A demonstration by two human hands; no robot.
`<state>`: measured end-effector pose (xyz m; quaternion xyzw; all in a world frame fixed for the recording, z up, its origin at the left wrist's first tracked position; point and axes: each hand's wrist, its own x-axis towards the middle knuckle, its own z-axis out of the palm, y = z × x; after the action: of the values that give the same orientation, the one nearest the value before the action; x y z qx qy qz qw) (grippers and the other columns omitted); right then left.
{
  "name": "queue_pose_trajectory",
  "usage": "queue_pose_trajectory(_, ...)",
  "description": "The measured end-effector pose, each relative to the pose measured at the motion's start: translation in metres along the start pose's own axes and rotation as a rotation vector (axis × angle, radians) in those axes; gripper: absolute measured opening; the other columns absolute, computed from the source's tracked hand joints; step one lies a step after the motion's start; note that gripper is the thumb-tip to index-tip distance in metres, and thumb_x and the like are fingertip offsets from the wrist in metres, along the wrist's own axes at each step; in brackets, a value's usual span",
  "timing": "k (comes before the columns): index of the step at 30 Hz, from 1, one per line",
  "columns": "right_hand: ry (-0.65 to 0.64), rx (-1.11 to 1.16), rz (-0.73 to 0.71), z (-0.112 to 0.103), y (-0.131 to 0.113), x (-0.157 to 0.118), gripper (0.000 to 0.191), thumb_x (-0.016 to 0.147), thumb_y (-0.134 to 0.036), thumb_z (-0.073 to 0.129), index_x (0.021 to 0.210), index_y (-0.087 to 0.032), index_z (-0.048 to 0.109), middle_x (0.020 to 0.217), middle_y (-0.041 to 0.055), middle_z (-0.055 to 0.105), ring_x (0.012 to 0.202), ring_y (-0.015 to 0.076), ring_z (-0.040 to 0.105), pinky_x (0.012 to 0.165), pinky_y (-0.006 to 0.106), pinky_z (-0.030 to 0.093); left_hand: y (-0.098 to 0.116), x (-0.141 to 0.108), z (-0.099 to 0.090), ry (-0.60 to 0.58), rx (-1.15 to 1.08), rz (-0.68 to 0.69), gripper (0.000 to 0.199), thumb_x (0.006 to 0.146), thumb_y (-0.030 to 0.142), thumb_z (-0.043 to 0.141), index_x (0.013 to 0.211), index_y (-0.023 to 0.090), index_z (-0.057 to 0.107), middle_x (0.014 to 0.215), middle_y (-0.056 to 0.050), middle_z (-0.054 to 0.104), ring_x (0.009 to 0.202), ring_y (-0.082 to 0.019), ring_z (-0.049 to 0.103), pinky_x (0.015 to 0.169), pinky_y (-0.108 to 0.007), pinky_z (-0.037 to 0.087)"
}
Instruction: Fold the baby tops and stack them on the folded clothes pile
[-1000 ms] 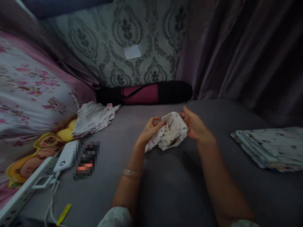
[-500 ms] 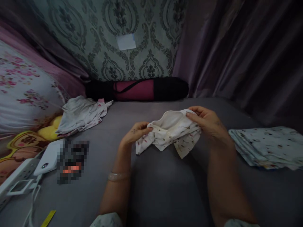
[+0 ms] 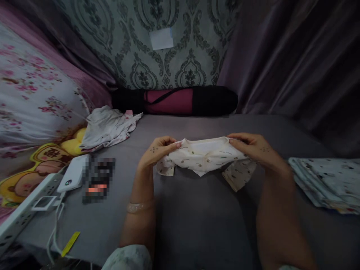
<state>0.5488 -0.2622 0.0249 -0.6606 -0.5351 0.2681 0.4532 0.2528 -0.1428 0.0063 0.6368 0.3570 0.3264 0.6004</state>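
Observation:
A small white long-sleeved shirt (image 3: 205, 159) with a tiny scattered print hangs stretched between my two hands, above the grey sheet. My left hand (image 3: 159, 150) pinches it near the left end of the neckline, thumb in front. On the other side, my right hand (image 3: 250, 146) grips the right shoulder between thumb and fingers. The two sleeves droop below my hands, and the neckline runs nearly straight between them. Part of the fingers is hidden behind the cloth.
To the right lies a stack of folded pale printed cloths (image 3: 326, 183). Crumpled white clothing (image 3: 109, 127) rests at the back left. A power strip (image 3: 30, 206), a white power bank (image 3: 74, 172) and cables are at the left. A black-and-pink long bag (image 3: 171, 101) lines the wall.
My hands have spread apart, pulling the shirt's neckline straighter and wider. The shirt's front now faces me more squarely. The view has shifted a little to the left.

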Motion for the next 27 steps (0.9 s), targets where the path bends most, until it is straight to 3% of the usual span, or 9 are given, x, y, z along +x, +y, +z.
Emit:
queue_pose_trajectory(7,-0.026,-0.013,0.011,0.000,0.001,0.002,0.025,0.075,-0.041,0.068,0.090,-0.023,0.075,0.087,0.0042,0.072,0.075,0.0215,0.064,0.064,0.032,0.050,-0.005,0.004,0.004,0.005,0.026,-0.014,0.023,0.068,0.038,0.077,0.079,0.018,0.074,0.068,-0.002,0.066,0.056,-0.009,0.055,0.049,-0.018,0.041)
queue_pose_trajectory(12,-0.074,0.017,-0.054,-0.002,-0.007,-0.002,0.026,0.071,-0.037,0.072,0.093,-0.024,0.075,0.095,0.0030,0.072,0.086,0.0228,0.065,0.077,0.035,0.051,-0.006,0.007,0.007,0.082,0.087,0.060,0.022,0.069,0.039,0.076,0.076,0.018,0.076,0.065,-0.002,0.066,0.055,-0.008,0.053,0.047,-0.017,0.038)
queue_pose_trajectory(16,-0.035,0.019,-0.104,-0.001,-0.007,-0.002,0.023,0.067,-0.037,0.073,0.087,-0.025,0.076,0.092,0.0019,0.073,0.088,0.0232,0.065,0.082,0.037,0.050,-0.004,0.007,0.009,0.119,0.090,0.115,0.024,0.071,0.041,0.075,0.078,0.018,0.075,0.067,-0.002,0.066,0.056,-0.009,0.054,0.049,-0.017,0.039)
queue_pose_trajectory(27,0.185,-0.218,-0.356,0.002,-0.012,0.005,0.023,0.082,-0.041,0.059,0.083,-0.025,0.076,0.082,0.0031,0.068,0.080,0.0196,0.060,0.079,0.034,0.045,0.040,0.002,-0.010,0.036,0.267,0.266,0.024,0.072,0.043,0.071,0.077,0.019,0.074,0.065,-0.001,0.064,0.054,-0.008,0.050,0.044,-0.016,0.035)
